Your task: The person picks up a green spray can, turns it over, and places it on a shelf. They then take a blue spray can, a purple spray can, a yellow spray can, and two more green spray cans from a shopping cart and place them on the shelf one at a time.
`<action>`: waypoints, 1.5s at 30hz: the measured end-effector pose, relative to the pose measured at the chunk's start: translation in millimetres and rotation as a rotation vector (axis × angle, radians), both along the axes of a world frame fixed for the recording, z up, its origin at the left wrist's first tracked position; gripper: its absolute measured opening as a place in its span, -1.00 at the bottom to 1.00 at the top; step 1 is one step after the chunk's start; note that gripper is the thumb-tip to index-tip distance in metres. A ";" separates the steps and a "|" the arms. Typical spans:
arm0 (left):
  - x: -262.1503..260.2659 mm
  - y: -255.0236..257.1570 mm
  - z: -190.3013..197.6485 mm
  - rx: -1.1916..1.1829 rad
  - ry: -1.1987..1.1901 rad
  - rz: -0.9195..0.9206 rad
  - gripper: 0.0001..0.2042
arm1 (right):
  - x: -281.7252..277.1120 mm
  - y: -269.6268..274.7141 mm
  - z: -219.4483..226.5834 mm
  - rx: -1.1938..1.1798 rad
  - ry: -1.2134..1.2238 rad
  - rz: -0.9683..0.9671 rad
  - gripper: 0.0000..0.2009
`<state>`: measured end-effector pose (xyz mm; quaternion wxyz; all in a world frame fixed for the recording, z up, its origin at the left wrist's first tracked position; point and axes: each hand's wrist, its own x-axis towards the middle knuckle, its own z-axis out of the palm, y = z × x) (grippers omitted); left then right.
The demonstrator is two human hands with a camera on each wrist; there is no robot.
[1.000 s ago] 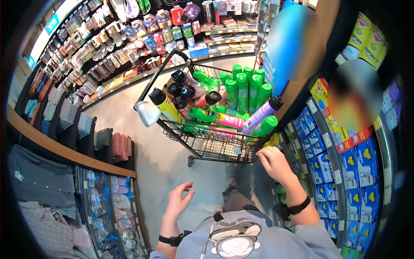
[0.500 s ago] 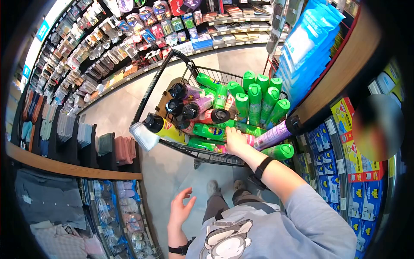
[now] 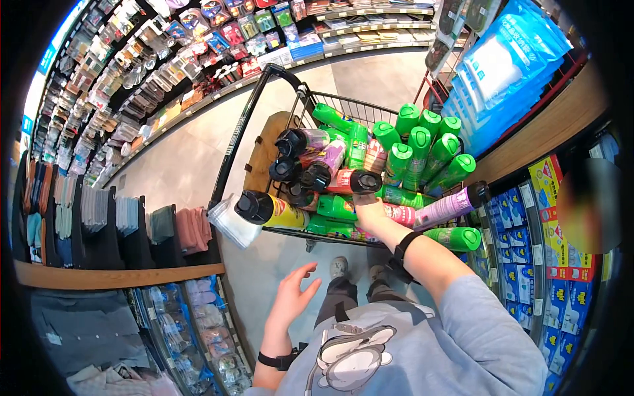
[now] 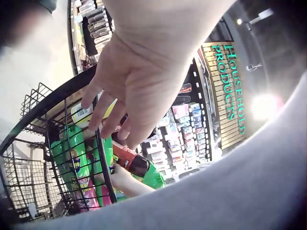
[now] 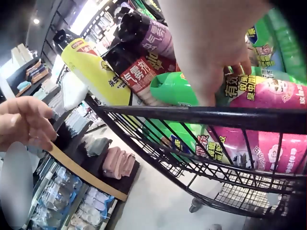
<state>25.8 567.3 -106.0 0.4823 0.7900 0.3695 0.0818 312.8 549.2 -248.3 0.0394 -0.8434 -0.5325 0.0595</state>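
My right hand (image 3: 371, 214) reaches over the near rim of a black wire shopping cart (image 3: 228, 148). It grips a green-and-pink spray can (image 5: 276, 93) lying on its side, with thumb and fingers on opposite sides of the body. The can's green cap (image 5: 168, 88) pokes out left of the hand in the right wrist view. Close by lies a red can with a black cap (image 3: 365, 181). My left hand (image 3: 295, 297) hangs in front of the cart, fingers loosely spread, holding nothing. In the left wrist view it overlaps the cart's rim.
Several green cans (image 3: 417, 155) stand at the cart's right. A yellow can (image 3: 284, 212) and a purple can (image 3: 446, 206) lean near its front corners. A white packet (image 3: 236, 221) hangs at the left corner. Folded towels (image 3: 193, 226) and blue boxes (image 3: 512, 231) fill shelves either side.
My right hand has moved from beside the cart's right front corner into the cart and onto the green-and-pink can. The left hand stays in front, lifted slightly. The head view has shifted.
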 end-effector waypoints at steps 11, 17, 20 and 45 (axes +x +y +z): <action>39.8 36.0 -19.1 0.047 -0.070 -0.180 -0.61 | 17.2 -72.3 81.9 0.161 0.400 0.196 -0.27; 75.9 36.5 -8.8 0.085 -0.060 -0.337 -0.49 | 18.7 -107.7 137.1 0.459 0.633 0.074 -0.24; 95.7 29.3 1.1 0.260 -0.192 -0.397 -0.35 | 24.1 -120.6 184.4 0.664 0.876 0.031 -0.25; 159.4 -6.2 107.3 -1.709 -0.311 -0.478 -0.33 | 25.9 -114.6 253.0 1.190 1.760 -0.575 -0.52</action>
